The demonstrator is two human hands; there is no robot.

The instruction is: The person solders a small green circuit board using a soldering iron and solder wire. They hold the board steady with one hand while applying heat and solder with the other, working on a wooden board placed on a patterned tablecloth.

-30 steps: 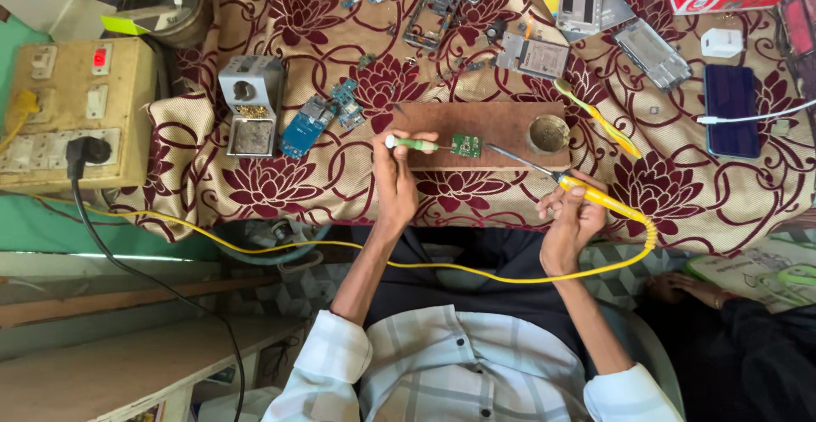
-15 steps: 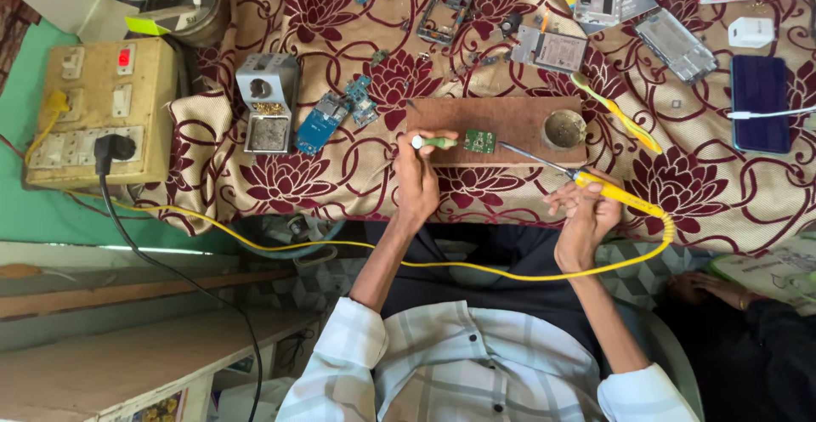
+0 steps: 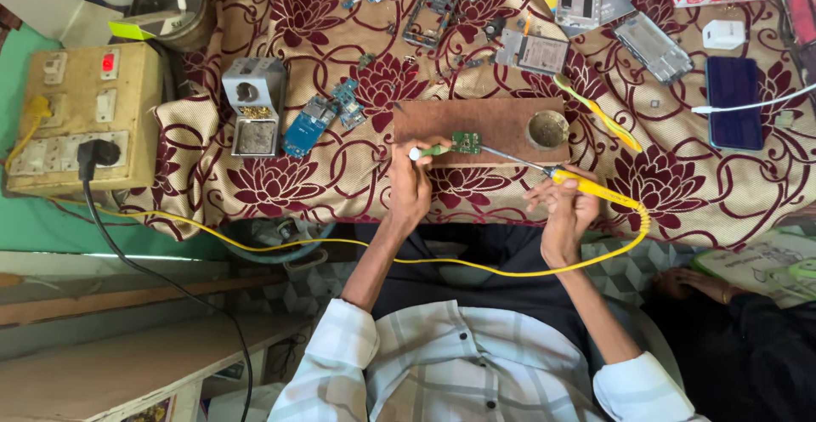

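Far left of the frame, a yellowed switch box (image 3: 81, 116) sits at the edge of the table, a black plug (image 3: 89, 154) pushed into it and a yellow cord (image 3: 280, 242) trailing off to the right. Just right of it, on the red flowered cloth (image 3: 289, 180), stands a small grey metal stand (image 3: 253, 103), with a blue circuit board (image 3: 308, 124) lying beside it. Centre frame now: the left hand (image 3: 410, 186) rests on the cloth at the near edge of a brown wooden block (image 3: 489, 120), fingers closed on a green tool with a white end (image 3: 427, 151) that points at the small green board (image 3: 466, 141) on that block. A round tin (image 3: 546, 130) sits at the block's right end. Moving right, the right hand (image 3: 568, 203) is wrapped around the yellow handle of a soldering iron (image 3: 586, 186), its thin metal tip reaching left to meet the green board. Upper right, phone parts are scattered about, and a dark blue phone (image 3: 733, 103) lies with a white cable (image 3: 752, 103) across it. Bottom right corner, another person's hand (image 3: 690, 283) rests low down.
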